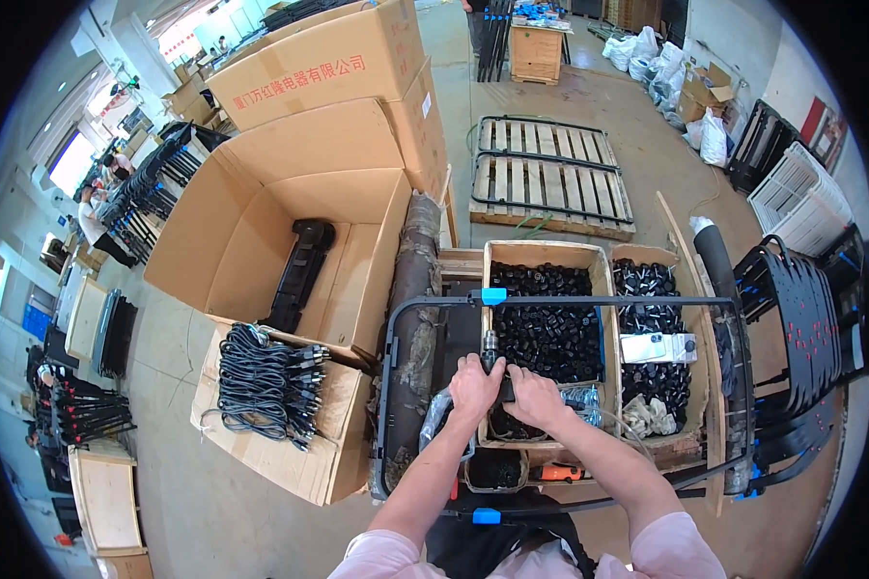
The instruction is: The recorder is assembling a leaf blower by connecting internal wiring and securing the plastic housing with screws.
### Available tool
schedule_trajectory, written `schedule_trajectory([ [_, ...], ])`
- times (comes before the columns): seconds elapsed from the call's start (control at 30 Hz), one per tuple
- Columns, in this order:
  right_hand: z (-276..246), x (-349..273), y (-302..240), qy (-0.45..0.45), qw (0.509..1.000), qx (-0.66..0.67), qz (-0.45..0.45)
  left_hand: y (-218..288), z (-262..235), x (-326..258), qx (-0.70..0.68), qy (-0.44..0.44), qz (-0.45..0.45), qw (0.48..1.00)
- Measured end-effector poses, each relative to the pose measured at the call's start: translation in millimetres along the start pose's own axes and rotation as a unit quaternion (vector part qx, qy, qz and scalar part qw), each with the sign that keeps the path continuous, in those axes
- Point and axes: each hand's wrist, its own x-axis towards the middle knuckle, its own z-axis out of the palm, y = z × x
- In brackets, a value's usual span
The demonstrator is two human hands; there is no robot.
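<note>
My left hand [474,387] and my right hand [535,396] meet over the middle bar of a black metal tube frame [392,340] that lies across the boxes in front of me. Both close around a small black part on that bar, just below a short metal piece [490,344]. A blue clip [493,295] sits on the frame's far rail and another blue clip [486,516] on the near rail. Under the hands stands a cardboard box full of small black plastic parts [546,318].
A second box of black parts [653,381] holds a white packet at right. A large open carton [261,232] with one long black piece stands at left, bundled black cables [266,381] before it. Wooden pallets [548,179] lie ahead, stacked black frames [801,328] at right. People work far left.
</note>
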Motion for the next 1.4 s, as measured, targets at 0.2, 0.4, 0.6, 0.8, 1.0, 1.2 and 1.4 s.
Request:
schedule_trajectory([
  [0.2, -8.6, 1.9, 4.9, -0.013, 1.000, -0.001, 0.004, 5.3, 3.5, 3.9, 0.004, -0.013, 0.000, 1.000],
  [0.4, -11.0, 1.9, 8.0, -0.022, 0.999, 0.029, 0.010, 5.5, 6.7, 6.9, 0.002, -0.014, -0.012, 1.000],
  [0.6, -2.2, 2.6, 14.0, -0.012, 0.999, 0.035, 0.007, 8.1, 6.2, 10.8, 0.003, -0.020, -0.013, 1.000],
  [0.8, -1.4, 4.7, 19.9, 0.005, 0.999, 0.052, 0.003, 14.5, 6.1, 15.2, 0.023, -0.020, -0.022, 0.999],
  [1.0, 4.3, 6.7, 23.6, 0.020, 0.998, 0.066, 0.010, 18.7, 4.5, 21.2, 0.044, -0.027, -0.027, 0.998],
  [1.2, 1.9, 10.9, 24.5, 0.014, 0.998, 0.067, 0.012, 20.6, 1.9, 28.7, 0.064, -0.038, -0.021, 0.997],
  [1.4, -0.5, 15.6, 25.7, 0.009, 0.998, 0.062, 0.017, 22.6, 1.3, 35.7, 0.064, -0.038, -0.017, 0.997],
])
